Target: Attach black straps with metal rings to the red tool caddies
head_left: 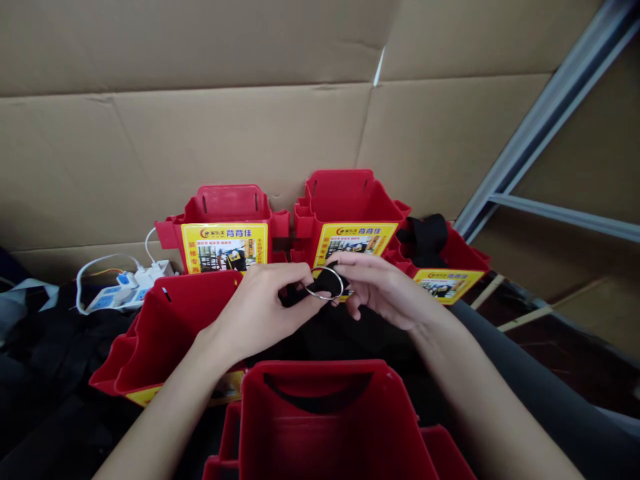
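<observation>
A thin metal ring (342, 289) with a black strap (326, 283) in it is held up between my two hands, above the nearest red plastic tool bucket (320, 368). My left hand (265, 300) pinches the strap and the ring's left side between thumb and fingers. On the other side, my right hand (385, 287) has its fingers closed at the ring's upper right edge and the strap, its lower fingers curled loosely. A black strap (320, 400) also shows across the back wall of the near bucket.
Two labelled red buckets (227, 203) (343, 193) stand at the back. Another red bucket (175, 333) is tilted at left, and one with black strap (430, 240) lies at right. A power strip (120, 297) with cables sits left, before a cardboard wall (225, 140). A metal frame (530, 120) slants at right.
</observation>
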Available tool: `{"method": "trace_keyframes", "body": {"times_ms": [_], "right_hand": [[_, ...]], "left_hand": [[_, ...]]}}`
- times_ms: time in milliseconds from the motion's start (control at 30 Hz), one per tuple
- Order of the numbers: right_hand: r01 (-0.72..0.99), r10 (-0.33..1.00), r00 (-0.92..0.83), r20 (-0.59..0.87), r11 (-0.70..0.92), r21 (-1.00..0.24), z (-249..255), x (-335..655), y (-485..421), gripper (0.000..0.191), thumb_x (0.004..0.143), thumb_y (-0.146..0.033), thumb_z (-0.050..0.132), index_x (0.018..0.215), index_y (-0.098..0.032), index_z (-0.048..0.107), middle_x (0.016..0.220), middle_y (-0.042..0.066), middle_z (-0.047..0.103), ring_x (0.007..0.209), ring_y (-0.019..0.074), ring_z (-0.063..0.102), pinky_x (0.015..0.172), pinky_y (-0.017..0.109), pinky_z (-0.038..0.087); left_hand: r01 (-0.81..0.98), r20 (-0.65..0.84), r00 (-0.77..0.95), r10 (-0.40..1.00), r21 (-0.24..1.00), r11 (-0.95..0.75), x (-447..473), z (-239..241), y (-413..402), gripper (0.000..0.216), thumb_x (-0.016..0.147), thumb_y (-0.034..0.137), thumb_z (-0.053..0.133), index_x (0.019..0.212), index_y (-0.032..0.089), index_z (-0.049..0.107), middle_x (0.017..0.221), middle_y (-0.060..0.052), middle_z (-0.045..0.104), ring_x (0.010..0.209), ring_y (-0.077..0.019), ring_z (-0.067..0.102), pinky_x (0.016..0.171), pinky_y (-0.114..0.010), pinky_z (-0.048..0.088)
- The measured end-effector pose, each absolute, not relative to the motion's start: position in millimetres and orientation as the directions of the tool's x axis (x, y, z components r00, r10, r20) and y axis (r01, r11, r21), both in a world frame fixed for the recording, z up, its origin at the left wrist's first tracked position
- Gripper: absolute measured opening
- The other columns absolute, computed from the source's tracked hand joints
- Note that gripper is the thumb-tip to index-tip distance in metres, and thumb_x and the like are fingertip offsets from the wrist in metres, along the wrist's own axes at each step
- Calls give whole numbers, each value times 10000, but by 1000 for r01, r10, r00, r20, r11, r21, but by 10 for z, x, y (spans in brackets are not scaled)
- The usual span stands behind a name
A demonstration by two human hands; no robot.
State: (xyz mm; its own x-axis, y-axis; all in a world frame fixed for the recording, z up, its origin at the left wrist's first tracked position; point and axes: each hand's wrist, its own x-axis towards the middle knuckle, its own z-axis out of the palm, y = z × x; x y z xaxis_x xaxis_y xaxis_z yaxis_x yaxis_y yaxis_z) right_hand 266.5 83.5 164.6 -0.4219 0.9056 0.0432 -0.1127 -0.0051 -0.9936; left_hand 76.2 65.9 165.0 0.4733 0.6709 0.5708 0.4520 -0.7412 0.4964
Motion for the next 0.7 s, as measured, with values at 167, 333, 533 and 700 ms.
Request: {"method": "trace_keyframes", "body": {"times_ms": [167,333,533,700], "right_hand": [[-23,977,-142,162,161,-987,1732,2849,912,93,691,-238,603,703,-151,569,649,17,580,481,103,549,351,188,464],[2,962,16,273,273,-962,1763,2895,926,122,745,-280,556,694,-172,582,683,30,583,495,101,522,375,197,479],[-88,945,-192,265,252,-964,1664,2632,820,327,702,-402,662,950,-213,564,889,30,585,762,165,612,554,271,562],[18,946,-71,316,318,-948,1597,2558,824,422,621,-322,744,972,-195,548,846,-1,555,621,98,571,460,195,506]], "left_hand": [[542,546,475,690,436,-718,718,1655,687,178,784,237,561,638,167,488,565,59,469,504,-60,373,469,-183,280],[568,466,457,758,503,-652,714,1652,693,296,792,374,555,606,168,450,539,56,424,499,-71,355,461,-199,267],[504,384,469,795,622,-598,727,1658,673,266,790,374,557,637,173,476,577,48,462,523,-79,390,472,-202,286],[443,416,424,805,680,-585,720,1617,704,152,737,298,631,785,191,535,679,37,531,582,-90,431,519,-215,344]]}}
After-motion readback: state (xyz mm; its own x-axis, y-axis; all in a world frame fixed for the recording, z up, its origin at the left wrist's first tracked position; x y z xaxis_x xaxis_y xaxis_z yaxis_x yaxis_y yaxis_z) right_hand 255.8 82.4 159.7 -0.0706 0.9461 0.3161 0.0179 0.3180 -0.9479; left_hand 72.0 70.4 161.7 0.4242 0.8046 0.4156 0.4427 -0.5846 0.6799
